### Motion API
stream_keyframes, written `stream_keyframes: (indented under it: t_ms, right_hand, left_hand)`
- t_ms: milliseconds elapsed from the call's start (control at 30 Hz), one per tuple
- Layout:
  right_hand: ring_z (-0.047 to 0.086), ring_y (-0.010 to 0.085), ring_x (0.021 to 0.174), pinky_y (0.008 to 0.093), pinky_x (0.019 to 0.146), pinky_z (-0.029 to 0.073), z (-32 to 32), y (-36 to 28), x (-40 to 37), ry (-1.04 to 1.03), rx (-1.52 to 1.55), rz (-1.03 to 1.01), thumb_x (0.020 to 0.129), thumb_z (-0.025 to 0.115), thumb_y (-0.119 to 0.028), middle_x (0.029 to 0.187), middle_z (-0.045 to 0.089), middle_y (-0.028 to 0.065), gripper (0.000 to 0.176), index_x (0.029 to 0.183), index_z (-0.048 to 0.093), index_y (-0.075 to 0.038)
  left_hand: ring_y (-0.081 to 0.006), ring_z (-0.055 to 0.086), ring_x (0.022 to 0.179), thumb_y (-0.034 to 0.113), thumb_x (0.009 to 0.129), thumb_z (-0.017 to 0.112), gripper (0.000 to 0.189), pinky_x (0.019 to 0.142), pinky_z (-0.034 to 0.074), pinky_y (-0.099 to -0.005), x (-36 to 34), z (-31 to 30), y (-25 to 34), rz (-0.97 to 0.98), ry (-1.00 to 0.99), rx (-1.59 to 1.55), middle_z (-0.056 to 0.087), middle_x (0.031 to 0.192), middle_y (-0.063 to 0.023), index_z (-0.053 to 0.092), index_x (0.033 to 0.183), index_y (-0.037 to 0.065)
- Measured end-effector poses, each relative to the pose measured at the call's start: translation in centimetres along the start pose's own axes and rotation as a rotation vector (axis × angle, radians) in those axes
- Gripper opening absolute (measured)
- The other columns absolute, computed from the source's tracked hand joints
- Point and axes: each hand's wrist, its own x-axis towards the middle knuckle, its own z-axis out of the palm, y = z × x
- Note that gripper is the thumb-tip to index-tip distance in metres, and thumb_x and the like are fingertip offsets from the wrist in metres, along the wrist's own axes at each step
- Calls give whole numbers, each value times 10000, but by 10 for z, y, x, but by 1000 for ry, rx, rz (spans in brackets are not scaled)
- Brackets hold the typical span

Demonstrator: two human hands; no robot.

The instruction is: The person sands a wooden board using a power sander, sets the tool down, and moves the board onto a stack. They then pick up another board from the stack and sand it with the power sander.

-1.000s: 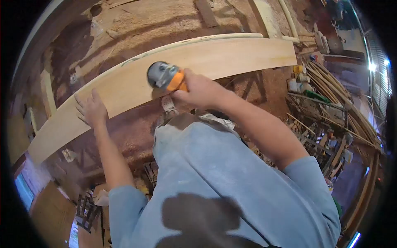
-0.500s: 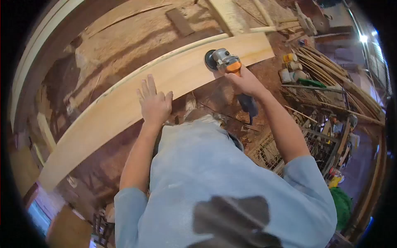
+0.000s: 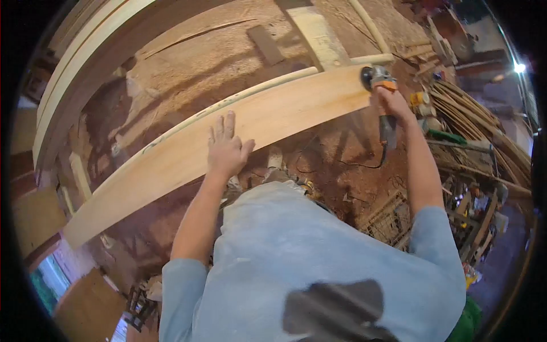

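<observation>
A long pale wooden board [image 3: 296,111] lies in front of me, stretching from the lower left to the upper right. My left hand [image 3: 227,151] rests flat on its near half, fingers spread. At the board's far right end, my right hand [image 3: 392,104] is wrapped around an angle grinder [image 3: 380,76] with a grey metal head and an orange and dark body. The grinder's round black disc [image 3: 366,78] sits against the wood at that end. A dark cord trails from the back of the tool.
Beyond the board, a pale beam [image 3: 320,40] meets its far edge, and sawdust covers the floor [image 3: 199,62]. Thin wood strips [image 3: 464,111] and several containers are piled at right. A wire crate [image 3: 387,219] stands nearer. Curved timber [image 3: 62,85] rises at far left.
My right hand has moved the grinder rightward along the board, from right of its middle to its right end. My left hand stays flat on the wood; the whole view has shifted slightly.
</observation>
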Motion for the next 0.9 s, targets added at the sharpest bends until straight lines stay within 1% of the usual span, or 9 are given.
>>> stream_keyframes:
  t_ms: [133, 333, 400, 467, 533, 600, 667, 800, 900]
  right_hand:
    - [588, 156, 818, 328, 730, 464, 13, -37, -22, 68, 102, 43, 872, 644, -529, 907, 649, 38, 526, 1026, 691, -28]
    - [519, 114, 690, 255, 581, 422, 84, -68, -65, -80, -3, -46, 933, 613, -483, 807, 536, -11, 437, 1082, 607, -72]
    - [521, 105, 708, 263, 613, 446, 129, -119, -115, -203, 123, -120, 936, 628, -430, 816, 541, -10, 414, 1137, 590, -69]
    - [565, 117, 761, 286, 685, 471, 173, -167, -157, -155, -89, -287, 938, 611, -361, 886, 602, -4, 385, 1185, 603, -66]
    - [592, 146, 838, 302, 743, 489, 219, -197, -180, -332, 33, -274, 931, 616, -328, 930, 620, 32, 398, 1225, 575, -63]
    - [607, 186, 903, 336, 820, 505, 259, -241, -220, -419, -18, -138, 921, 613, -318, 978, 630, 74, 459, 1273, 530, -36]
    - [643, 267, 976, 385, 891, 507, 300, -256, -246, -421, -1, -350, 903, 619, -329, 1043, 654, 160, 535, 1291, 493, 18]
    - [661, 358, 1027, 424, 912, 508, 360, -283, -283, -376, -152, -446, 879, 630, -354, 1101, 660, 237, 586, 1264, 488, 63]
    - [634, 428, 1105, 443, 945, 496, 395, -322, -317, -548, -191, -467, 853, 641, -382, 1150, 634, 317, 644, 1247, 481, 101]
  left_hand:
    - [-408, 212, 1495, 502, 945, 537, 564, 1190, 152, -605, -3, 13, -6, 19, 132, -48, 245, 1632, -162, 750, 883, -17]
    - [-412, 330, 1437, 532, 945, 525, 589, 1161, 216, -610, -58, -10, -78, -268, 258, 44, 286, 1609, -188, 756, 902, -7]
    - [-410, 398, 1383, 558, 959, 494, 632, 1136, 255, -619, -93, -35, -128, -488, 201, 125, 299, 1601, -188, 750, 946, -20]
    - [-410, 420, 1359, 561, 987, 438, 669, 1130, 268, -614, -132, -35, -212, -672, 192, 244, 296, 1604, -175, 704, 1090, -45]
    - [-414, 391, 1381, 560, 1016, 372, 707, 1138, 261, -602, -172, -32, -292, -782, 431, 463, 273, 1615, -160, 644, 1236, -55]
    - [-412, 295, 1444, 561, 1026, 325, 698, 1163, 221, -586, -205, -60, -352, -895, 253, 408, 236, 1636, -131, 614, 1313, -6]
    - [-400, 252, 1466, 569, 1025, 310, 702, 1173, 198, -581, -209, -92, -373, -968, 306, 327, 218, 1644, -117, 621, 1313, 10]
    - [-368, 219, 1490, 583, 1023, 286, 718, 1190, 156, -566, -206, -115, -396, -977, 343, 243, 229, 1647, -83, 639, 1299, 22]
    - [-356, 244, 1484, 584, 1023, 283, 709, 1190, 154, -564, -205, -120, -388, -994, 347, 229, 272, 1636, -62, 655, 1287, 40]
